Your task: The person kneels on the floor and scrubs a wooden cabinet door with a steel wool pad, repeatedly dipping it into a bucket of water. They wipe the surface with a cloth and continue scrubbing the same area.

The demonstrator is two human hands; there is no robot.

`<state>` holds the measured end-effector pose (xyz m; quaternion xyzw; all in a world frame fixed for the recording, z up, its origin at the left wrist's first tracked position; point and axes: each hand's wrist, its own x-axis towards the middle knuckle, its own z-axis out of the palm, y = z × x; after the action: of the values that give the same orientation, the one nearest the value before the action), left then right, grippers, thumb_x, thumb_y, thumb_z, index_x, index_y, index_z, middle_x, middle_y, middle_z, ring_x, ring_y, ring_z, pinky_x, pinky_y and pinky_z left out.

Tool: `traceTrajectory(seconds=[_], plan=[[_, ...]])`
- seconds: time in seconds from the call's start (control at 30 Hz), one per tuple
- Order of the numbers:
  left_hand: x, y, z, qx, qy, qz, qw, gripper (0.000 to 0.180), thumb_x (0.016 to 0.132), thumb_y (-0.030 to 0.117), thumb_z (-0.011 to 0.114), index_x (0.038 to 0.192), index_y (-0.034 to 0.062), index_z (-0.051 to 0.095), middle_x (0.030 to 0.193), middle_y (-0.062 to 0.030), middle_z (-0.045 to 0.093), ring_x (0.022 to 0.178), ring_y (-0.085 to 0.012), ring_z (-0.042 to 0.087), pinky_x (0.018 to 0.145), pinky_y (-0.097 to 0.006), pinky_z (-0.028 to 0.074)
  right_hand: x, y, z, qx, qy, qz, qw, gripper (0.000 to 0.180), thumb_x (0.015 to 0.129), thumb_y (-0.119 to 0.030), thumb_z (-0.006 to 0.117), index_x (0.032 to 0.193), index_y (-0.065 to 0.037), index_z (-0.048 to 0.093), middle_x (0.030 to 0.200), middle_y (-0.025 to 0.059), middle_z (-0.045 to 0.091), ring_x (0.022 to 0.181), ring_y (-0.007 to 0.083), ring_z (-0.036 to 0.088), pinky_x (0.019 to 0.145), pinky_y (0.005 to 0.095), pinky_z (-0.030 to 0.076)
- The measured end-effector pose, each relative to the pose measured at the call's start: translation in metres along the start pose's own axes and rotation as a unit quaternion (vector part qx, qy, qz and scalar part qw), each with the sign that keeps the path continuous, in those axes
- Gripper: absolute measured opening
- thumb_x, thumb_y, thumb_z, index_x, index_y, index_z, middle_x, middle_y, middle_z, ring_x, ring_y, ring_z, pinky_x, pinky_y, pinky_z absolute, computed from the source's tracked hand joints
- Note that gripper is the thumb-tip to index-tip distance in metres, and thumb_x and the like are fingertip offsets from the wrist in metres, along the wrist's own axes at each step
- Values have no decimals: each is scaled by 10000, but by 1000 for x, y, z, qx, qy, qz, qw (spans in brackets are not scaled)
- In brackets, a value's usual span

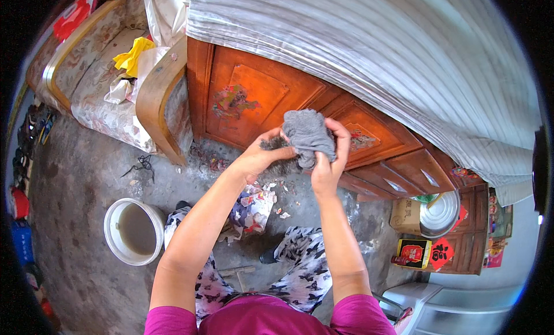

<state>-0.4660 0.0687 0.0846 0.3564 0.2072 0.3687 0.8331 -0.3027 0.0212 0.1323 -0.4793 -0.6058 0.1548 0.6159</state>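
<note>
In front of a reddish-brown wooden cabinet point(259, 84), a bunched grey cloth point(309, 133) is held up between my two hands. My right hand point(332, 162) grips the cloth from its right side, thumb in front and fingers wrapped round. From the left, my left hand point(259, 156) is closed at the cloth's edge. A dark, fuzzy tangle point(274, 143), resembling steel wool, shows between my left fingers and below the cloth; how it is held is partly hidden. Patches of torn, colourful sticker residue point(234, 102) mark the cabinet door on the left, with another patch behind my right hand.
A white bucket point(134, 231) of murky water stands on the floor at left. Paper scraps point(254, 205) lie by my feet. A floral armchair point(104, 98) adjoins the cabinet. Striped fabric point(375, 46) drapes over its top. At right are a cardboard box point(405, 215) and a metal lid point(440, 214).
</note>
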Motion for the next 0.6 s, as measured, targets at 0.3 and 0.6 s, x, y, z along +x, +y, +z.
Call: traceTrajectory(seconds=[0.3,0.6], plan=[[-37,32,-17,75,-36,93,992,218,904,55,675,1113,79,619,1071,4,648,1060,-96,590,964,-281,461,-40,-10,31,36,23,172,984,561,925,-79,758,1426,-44,509,1435,138,539,1334,240,518,1154,420,390],[-64,61,-62,-129,229,186,947,105,959,98,661,1048,125,612,1180,-123,752,975,-215,700,787,-367,581,30,-20,71,-131,306,20,943,564,972,-144,742,1405,58,443,1370,225,479,1282,352,516,1098,492,419]])
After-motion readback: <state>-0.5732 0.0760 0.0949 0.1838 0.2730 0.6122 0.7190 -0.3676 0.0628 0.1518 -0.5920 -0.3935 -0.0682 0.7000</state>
